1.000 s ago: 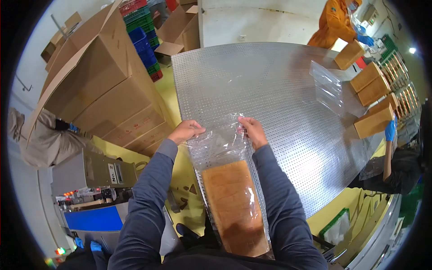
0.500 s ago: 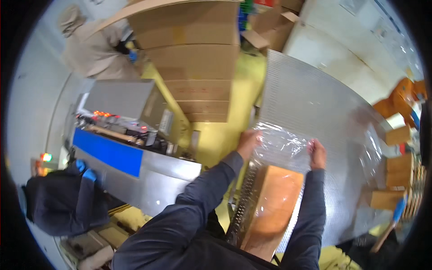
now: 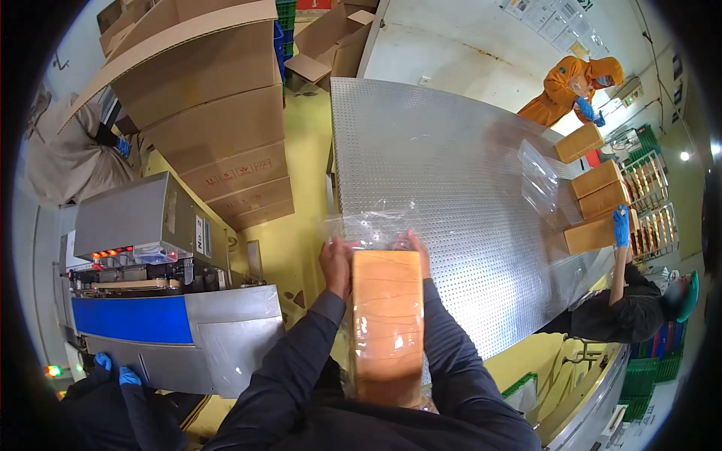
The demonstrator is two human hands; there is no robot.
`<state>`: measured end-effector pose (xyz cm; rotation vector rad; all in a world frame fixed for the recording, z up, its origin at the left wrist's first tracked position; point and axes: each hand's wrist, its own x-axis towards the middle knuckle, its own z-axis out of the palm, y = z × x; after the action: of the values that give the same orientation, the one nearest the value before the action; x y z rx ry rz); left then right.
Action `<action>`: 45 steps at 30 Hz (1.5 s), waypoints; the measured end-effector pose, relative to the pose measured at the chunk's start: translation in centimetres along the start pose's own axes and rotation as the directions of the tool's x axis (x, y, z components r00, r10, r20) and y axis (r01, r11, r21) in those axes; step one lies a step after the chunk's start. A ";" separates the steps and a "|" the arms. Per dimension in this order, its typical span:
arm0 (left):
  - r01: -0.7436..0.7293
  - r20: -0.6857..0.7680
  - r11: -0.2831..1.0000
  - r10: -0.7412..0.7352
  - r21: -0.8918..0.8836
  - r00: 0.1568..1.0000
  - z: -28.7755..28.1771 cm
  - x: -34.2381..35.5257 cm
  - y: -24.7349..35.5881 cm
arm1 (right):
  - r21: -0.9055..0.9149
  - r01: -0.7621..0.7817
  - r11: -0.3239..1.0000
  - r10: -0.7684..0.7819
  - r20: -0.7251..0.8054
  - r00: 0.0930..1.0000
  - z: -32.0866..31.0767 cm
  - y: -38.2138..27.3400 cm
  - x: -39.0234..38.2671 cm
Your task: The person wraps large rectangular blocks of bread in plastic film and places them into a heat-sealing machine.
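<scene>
A long loaf of bread [image 3: 387, 319] with a golden-brown crust lies lengthwise in front of my body, inside a clear plastic bag [image 3: 368, 229]. The bag's loose end spreads beyond the loaf's far end, over the near left edge of the perforated metal table. My left hand [image 3: 336, 264] is closed on the film beside the loaf's far left corner. At the opposite corner my right hand [image 3: 418, 254] pinches the bag, its fingers partly hidden by film and bread. The loaf's near end lies close against my dark clothing.
The perforated metal table [image 3: 444, 180] stretches ahead and right, with plastic bags [image 3: 538, 177] and more loaves [image 3: 598, 184] at its far right. Co-workers in orange [image 3: 560, 90] and black [image 3: 628, 301] stand there. A grey machine [image 3: 135, 225] and stacked cardboard boxes [image 3: 218, 98] stand left.
The view has swung to the right. My hands have come closer together at the loaf's far corners, and the bag's stretched end now hangs looser. The loaf points straight ahead rather than slanting.
</scene>
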<state>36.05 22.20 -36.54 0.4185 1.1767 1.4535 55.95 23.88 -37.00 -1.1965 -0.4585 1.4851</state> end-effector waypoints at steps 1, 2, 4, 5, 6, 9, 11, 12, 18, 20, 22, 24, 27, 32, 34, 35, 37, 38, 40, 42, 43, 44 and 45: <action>-0.055 -0.076 0.998 0.055 0.005 0.996 -1.2 -0.3 0.6 | -0.036 0.010 0.999 -0.009 0.016 1.000 1.2 1.0 -0.5; -0.151 -0.142 0.985 0.162 0.085 0.977 -3.1 -0.1 1.4 | -0.069 0.016 0.997 -0.013 0.038 0.999 2.6 2.0 -1.1; -0.190 -0.200 0.966 0.224 0.178 0.954 -6.3 -1.0 4.1 | -0.117 0.022 0.993 -0.017 0.042 0.999 5.8 4.3 -2.1; -0.205 -0.227 0.952 0.257 0.228 0.939 -8.0 -1.5 5.7 | -0.167 0.039 0.985 -0.033 0.035 0.999 7.5 5.5 -2.5; -0.219 -0.264 0.940 0.288 0.260 0.921 -10.5 -1.0 5.7 | -0.217 0.055 0.975 -0.050 0.031 0.998 9.3 6.6 -2.8; -0.277 -0.343 0.904 0.386 0.327 0.856 -17.3 -0.7 7.7 | -0.163 0.006 0.987 0.017 0.140 0.990 14.4 11.0 -4.3; -0.327 -0.328 0.892 0.424 0.312 0.844 -18.3 -2.3 12.3 | 0.068 -0.130 0.989 0.105 0.292 0.951 15.5 15.3 -4.1; -0.344 -0.332 0.902 0.419 0.263 0.845 -20.5 -2.4 12.8 | 0.013 -0.096 0.995 0.091 0.232 0.968 16.6 17.2 -4.5; -0.282 -0.420 0.954 0.217 -0.098 0.881 -34.7 -3.7 10.9 | -0.125 0.012 0.992 0.010 0.171 0.985 24.4 23.6 -12.0; -0.233 -0.412 0.973 0.213 0.002 0.886 -37.4 -3.3 11.7 | -0.210 0.010 0.978 0.026 0.167 0.986 25.2 23.3 -12.4; -0.121 -0.371 0.980 0.055 -0.157 0.927 -37.0 -3.8 14.4 | -0.310 0.102 0.945 -0.062 0.134 0.989 26.6 22.0 -12.0; -0.153 -0.348 0.986 0.122 -0.065 0.930 -36.7 -3.9 16.4 | -0.460 0.224 0.859 -0.113 0.256 0.960 26.9 20.4 -10.0; -0.236 -0.404 0.957 0.286 0.169 0.869 -39.3 -1.8 15.1 | -0.512 0.188 0.838 -0.019 0.317 0.948 27.5 18.0 -7.9; -0.270 -0.480 0.951 0.309 0.151 0.821 -38.8 -1.2 15.3 | -0.451 0.004 0.892 0.119 0.243 0.963 26.2 18.2 -7.1; -0.250 -0.473 0.941 0.332 0.229 0.816 -39.8 -0.9 14.9 | -0.397 -0.139 0.907 0.226 0.182 0.957 26.5 18.0 -7.6; -0.239 -0.467 0.933 0.343 0.270 0.815 -40.2 -0.8 14.7 | -0.403 -0.108 0.909 0.218 0.238 0.947 26.2 17.9 -7.5; -0.279 -0.407 0.851 0.470 0.445 0.783 -40.0 -1.0 14.4 | -0.408 -0.051 0.911 0.208 0.350 0.913 25.5 17.9 -7.2; -0.293 -0.370 0.796 0.528 0.530 0.765 -39.8 -1.3 14.5 | -0.402 -0.021 0.915 0.166 0.330 0.929 25.0 18.1 -7.4; -0.332 -0.295 0.784 0.533 0.525 0.793 -40.0 -2.4 15.2 | -0.393 0.039 0.919 0.086 0.295 0.952 23.8 18.6 -8.5; -0.316 -0.276 0.801 0.499 0.509 0.821 -40.5 -2.7 15.7 | -0.349 0.038 0.936 0.065 0.277 0.959 23.0 19.4 -10.5; -0.277 -0.285 0.822 0.456 0.497 0.843 -40.7 -2.7 15.8 | -0.326 0.036 0.945 0.053 0.261 0.964 22.5 19.6 -11.2; -0.236 -0.296 0.842 0.412 0.485 0.862 -41.0 -2.8 16.0 | -0.311 0.011 0.950 0.070 0.248 0.966 22.5 19.8 -11.4; -0.202 -0.297 0.852 0.376 0.483 0.878 -41.2 -2.7 16.1 | -0.296 -0.016 0.955 0.089 0.236 0.968 22.5 19.9 -11.4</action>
<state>-4.80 5.24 -40.01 0.6720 1.8423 1.5713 25.17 14.73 -39.02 -1.2631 -0.8450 1.6624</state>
